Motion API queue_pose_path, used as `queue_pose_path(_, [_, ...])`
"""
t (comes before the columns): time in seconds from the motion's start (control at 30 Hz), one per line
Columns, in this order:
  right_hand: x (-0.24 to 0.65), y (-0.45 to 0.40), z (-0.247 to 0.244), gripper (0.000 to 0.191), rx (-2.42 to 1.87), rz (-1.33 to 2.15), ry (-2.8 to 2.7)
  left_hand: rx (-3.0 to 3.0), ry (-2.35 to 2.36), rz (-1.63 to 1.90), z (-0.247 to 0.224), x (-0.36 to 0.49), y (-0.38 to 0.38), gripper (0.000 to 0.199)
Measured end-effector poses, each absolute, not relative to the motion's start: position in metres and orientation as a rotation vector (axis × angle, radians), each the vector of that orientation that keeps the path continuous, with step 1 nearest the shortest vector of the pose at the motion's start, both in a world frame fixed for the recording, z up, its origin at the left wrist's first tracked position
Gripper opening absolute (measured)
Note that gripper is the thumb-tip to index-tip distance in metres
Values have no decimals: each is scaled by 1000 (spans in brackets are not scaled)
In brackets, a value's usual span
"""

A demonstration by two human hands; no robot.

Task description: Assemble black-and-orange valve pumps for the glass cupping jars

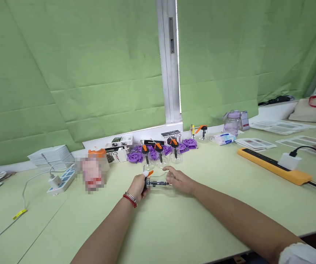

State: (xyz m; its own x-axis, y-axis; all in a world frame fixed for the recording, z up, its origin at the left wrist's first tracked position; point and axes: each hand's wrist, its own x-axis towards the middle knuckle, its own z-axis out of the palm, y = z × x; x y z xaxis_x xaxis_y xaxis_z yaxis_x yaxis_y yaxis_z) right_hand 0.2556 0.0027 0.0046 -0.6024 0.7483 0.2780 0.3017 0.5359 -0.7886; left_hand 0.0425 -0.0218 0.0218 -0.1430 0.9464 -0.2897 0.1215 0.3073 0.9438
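A clear bottle [158, 183] with a black head, a dark inner tube and an orange-and-white lever lies sideways between my hands, above the table. My left hand [138, 187] is closed round its black head. At the clear base, my right hand [182, 181] has its fingers bent round the bottle's wide end; part of that grip is hidden. Just beyond stand several similar bottles [175, 156], upright with black heads and orange levers. Purple plastic pieces [135, 157] lie behind and beside them. One more bottle [204, 135] stands farther right.
Printed boxes [118, 156] and an orange-topped container [97, 151] sit at the back. A blue-white power strip [61, 181] with a cable is left; an orange power strip [273, 165] is right. A tissue pack [222, 139], lilac jug [231, 124] and papers [284, 126] lie back right.
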Motion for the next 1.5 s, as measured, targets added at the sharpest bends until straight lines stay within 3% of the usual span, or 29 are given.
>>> queue_pose_path(0.13, [255, 4, 6, 50, -875, 1242, -1934, 1002, 1466, 1066, 20, 50, -25, 38])
queue_pose_path(0.27, [254, 9, 1, 55, -851, 1306, -1882, 1025, 1408, 1071, 21, 49, -24, 35])
queue_pose_path(0.5, [257, 11, 3, 88, -620, 1402, -1855, 971, 1403, 1156, 19, 39, -16, 30])
queue_pose_path(0.77, [258, 11, 0, 66, -888, 1478, -1817, 1015, 1359, 1191, 22, 43, -20, 27])
queue_pose_path(0.9, [255, 11, -1, 73, -987, 1507, -1746, 1045, 1336, 1221, 20, 43, -19, 30])
queue_pose_path(1.0, [256, 9, 2, 73, -868, 1562, -1692, 1010, 1369, 1264, 20, 40, -15, 31])
queue_pose_path(1.13, [261, 8, 5, 87, -742, 1546, -1733, 985, 1390, 1292, 20, 37, -15, 31])
queue_pose_path(1.3, [260, 15, -4, 59, -912, 1528, -1765, 1027, 1376, 1274, 21, 44, -20, 28])
queue_pose_path(1.5, [259, 16, -5, 65, -910, 1468, -1765, 996, 1361, 1291, 21, 39, -16, 29])
